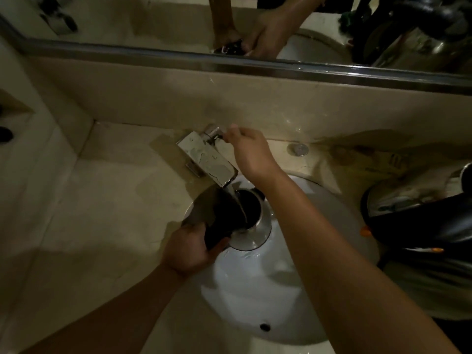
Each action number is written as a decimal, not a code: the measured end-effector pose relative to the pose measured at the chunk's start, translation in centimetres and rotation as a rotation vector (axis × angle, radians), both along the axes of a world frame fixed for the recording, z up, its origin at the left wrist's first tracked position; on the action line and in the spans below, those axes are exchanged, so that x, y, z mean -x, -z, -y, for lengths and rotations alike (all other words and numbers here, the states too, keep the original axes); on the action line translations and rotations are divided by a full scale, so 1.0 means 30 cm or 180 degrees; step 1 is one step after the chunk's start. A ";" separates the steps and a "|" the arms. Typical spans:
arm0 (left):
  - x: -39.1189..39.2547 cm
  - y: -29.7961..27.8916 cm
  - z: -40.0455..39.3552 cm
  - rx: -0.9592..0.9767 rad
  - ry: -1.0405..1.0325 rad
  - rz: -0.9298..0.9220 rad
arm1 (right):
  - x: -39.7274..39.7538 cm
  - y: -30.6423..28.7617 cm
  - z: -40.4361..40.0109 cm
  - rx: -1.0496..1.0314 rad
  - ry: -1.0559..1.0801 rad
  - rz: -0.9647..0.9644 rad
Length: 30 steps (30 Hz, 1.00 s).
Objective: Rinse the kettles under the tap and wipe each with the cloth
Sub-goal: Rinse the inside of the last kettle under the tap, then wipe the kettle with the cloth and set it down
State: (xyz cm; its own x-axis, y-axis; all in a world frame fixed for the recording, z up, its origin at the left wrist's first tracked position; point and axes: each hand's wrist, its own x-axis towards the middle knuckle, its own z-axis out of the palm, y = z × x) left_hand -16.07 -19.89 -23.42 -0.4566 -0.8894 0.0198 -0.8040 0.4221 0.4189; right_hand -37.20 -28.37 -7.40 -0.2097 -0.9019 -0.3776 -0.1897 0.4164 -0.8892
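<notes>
While the water runs from the tap (208, 159) into its open mouth, the kettle (237, 215) is held tilted over the back part of the basin (255, 290), just under the spout. The left hand (190, 247) holds it by the dark handle side, fingers curled around it, so this grip is clamped on the kettle. The right hand (249, 152) reaches to the back edge of the counter (97, 200) and pinches the small lever (215, 135) of the tap with the fingertips.

I think the main risk is the weight. As the kettle fills, it becomes heavier, and one wet hand on one side may let it turn or slip down into the basin. If the lever is opened too far, the stream can strike the steel rim and splash over the counter, which looks wet already near the tap.

Another kettle (421, 226) stands at the right edge of the counter, close to the right forearm; a wide move of this arm could knock it. I cannot find the cloth with certainty, the light is too weak.
</notes>
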 end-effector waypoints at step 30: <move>0.185 -0.176 -0.129 -0.2568 -0.1142 -0.0426 | 0.054 -0.019 -1.101 -0.2390 0.0889 -0.1109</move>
